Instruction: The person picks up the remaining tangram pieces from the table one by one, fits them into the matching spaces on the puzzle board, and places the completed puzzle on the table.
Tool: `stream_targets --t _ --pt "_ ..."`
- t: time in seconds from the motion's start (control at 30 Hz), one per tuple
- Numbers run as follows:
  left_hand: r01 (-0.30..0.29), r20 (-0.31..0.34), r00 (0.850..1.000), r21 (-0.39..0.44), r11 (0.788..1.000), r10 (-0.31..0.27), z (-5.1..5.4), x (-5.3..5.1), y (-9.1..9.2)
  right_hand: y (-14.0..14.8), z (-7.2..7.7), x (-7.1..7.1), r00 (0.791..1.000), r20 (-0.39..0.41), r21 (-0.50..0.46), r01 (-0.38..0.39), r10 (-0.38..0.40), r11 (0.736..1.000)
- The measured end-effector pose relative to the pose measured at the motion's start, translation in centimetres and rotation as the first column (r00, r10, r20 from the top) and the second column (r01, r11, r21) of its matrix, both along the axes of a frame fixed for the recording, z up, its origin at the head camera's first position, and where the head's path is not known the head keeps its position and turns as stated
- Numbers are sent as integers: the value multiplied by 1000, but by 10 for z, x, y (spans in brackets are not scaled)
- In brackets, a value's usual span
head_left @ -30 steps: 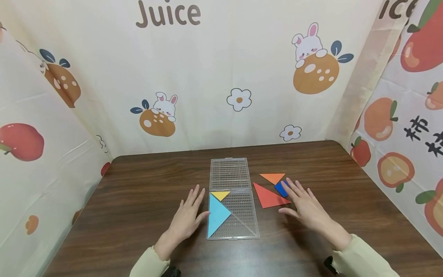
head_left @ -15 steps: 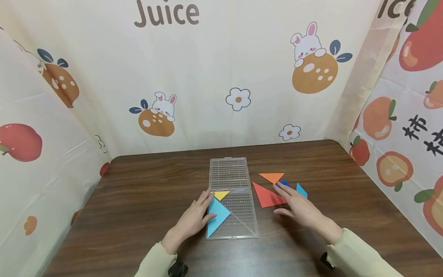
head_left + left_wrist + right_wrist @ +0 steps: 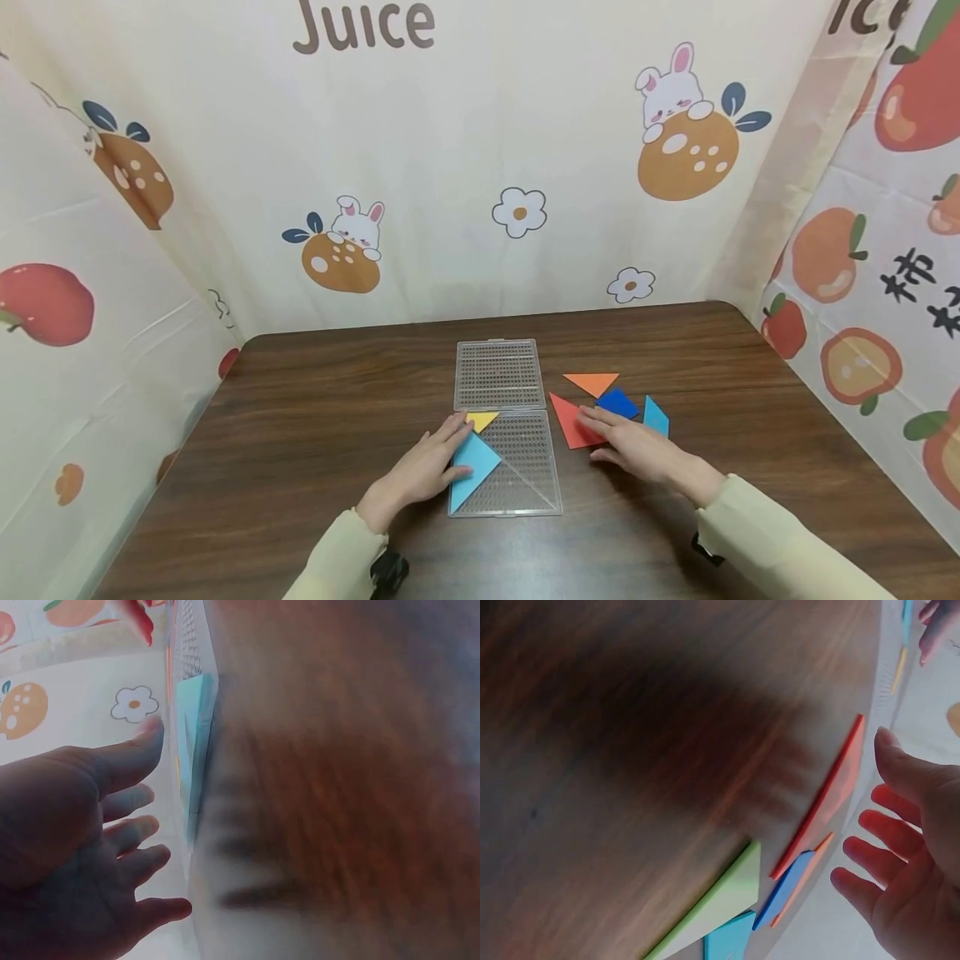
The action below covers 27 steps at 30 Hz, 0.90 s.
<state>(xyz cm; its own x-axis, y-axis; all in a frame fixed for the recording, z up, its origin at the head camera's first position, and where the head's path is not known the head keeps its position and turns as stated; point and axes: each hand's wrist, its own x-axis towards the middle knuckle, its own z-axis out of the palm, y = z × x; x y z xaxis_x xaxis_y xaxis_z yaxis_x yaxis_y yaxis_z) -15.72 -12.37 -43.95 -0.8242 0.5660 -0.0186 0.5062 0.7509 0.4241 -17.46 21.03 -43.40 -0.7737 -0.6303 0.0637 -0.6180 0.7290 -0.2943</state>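
My left hand (image 3: 422, 468) reaches over the left edge of a clear plastic case (image 3: 528, 467), fingers extended across the large light blue triangle (image 3: 474, 463). Beside their tips lies a small yellow triangle (image 3: 483, 420). In the left wrist view the thumb and fingers (image 3: 135, 757) stand apart, holding nothing. My right hand (image 3: 641, 450) hovers with loose fingers over a red triangle (image 3: 568, 423); whether they touch cannot be told. A blue square (image 3: 618, 403) and a teal piece (image 3: 656, 416) lie just beyond it. The right wrist view also has a light green piece (image 3: 720, 904), hidden in the head view.
An orange triangle (image 3: 592, 383) lies behind the blue square. The case's perforated lid (image 3: 498, 375) lies open towards the back of the brown wooden table (image 3: 322, 417). Printed curtains (image 3: 450, 167) enclose the back and both sides.
My left hand has moved right and forward onto the light blue triangle. My right hand has shifted left, from beside the blue square to over the red triangle, uncovering the blue and teal pieces.
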Motion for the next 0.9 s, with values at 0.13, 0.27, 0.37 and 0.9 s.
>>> stream_targets --t 0.13,0.27,0.37,0.9 --pt "21 33 999 -23 1000 -20 3 -2 2 1 -1 -3 999 43 17 -24 23 1000" --pt "32 70 997 -43 999 -29 5 -4 2 1 -1 -5 998 65 29 -24 22 999" --pt "33 91 996 -66 997 -27 5 -5 3 1 -2 -6 997 70 46 -25 21 999" --pt "34 94 995 -100 994 -24 2 -5 2 -10 0 -10 995 70 107 69 -77 992"
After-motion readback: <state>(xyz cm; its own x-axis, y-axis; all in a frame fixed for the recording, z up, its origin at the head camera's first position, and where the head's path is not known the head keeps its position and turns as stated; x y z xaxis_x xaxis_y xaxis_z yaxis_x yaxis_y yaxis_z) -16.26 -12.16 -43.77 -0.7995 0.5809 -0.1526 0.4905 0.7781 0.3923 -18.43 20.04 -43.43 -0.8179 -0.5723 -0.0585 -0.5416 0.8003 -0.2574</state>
